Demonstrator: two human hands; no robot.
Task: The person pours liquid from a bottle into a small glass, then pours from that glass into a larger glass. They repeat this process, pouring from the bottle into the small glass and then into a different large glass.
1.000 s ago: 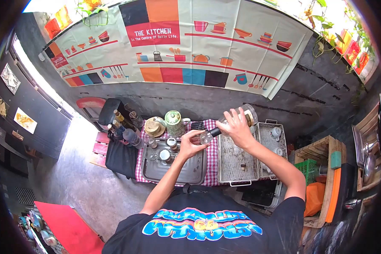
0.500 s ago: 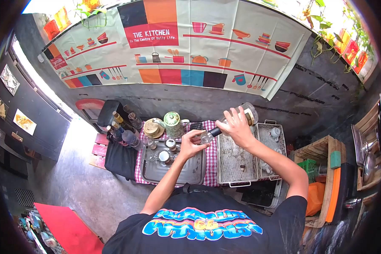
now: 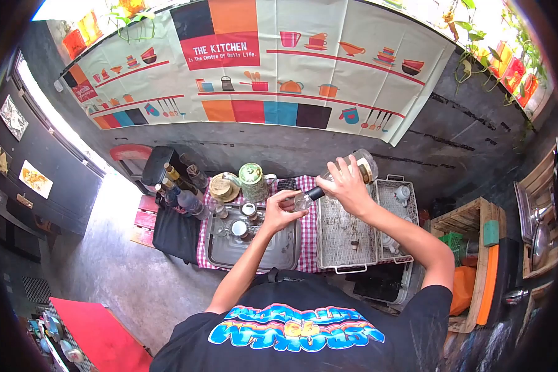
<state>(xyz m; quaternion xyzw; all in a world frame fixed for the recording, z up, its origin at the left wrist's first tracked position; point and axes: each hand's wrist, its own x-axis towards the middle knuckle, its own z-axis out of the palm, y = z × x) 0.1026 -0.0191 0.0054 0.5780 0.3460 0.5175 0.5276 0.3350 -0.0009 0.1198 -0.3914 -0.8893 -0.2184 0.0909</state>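
Note:
My left hand (image 3: 281,212) is closed round a small clear glass (image 3: 302,201) above the right part of a dark metal tray (image 3: 254,261). My right hand (image 3: 347,186) grips a clear bottle (image 3: 366,162), which is tilted with its dark neck (image 3: 315,193) down at the mouth of the glass. Whether liquid flows is too small to tell. On the tray are small jars, one with a white top (image 3: 239,229) and another (image 3: 249,209) behind it. A green patterned jug (image 3: 252,180) stands behind the tray on a checkered cloth (image 3: 308,247).
Several bottles (image 3: 189,201) stand left of the tray. White wicker trays (image 3: 339,268) lie to the right, with a white teapot (image 3: 403,194) in the farther one. A wooden crate (image 3: 481,273) is at the far right. A printed sheet (image 3: 242,111) hangs on the wall.

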